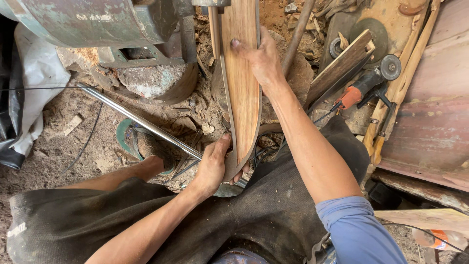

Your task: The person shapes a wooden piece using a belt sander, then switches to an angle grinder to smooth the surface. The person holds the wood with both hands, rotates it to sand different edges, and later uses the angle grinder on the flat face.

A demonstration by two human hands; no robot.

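Observation:
A long curved piece of brown wood runs from my lap up toward a green machine at the top. My left hand grips its near, lower end from the left. My right hand lies flat on its upper part, thumb across the face and fingers around the right edge. A shiny metal rod slants from the left under the wood's lower end.
An angle grinder with an orange body lies at the right among wooden slats and boards. My foot in a green sandal rests on the sawdust floor. A white sack sits at the left. Wood chips litter the ground.

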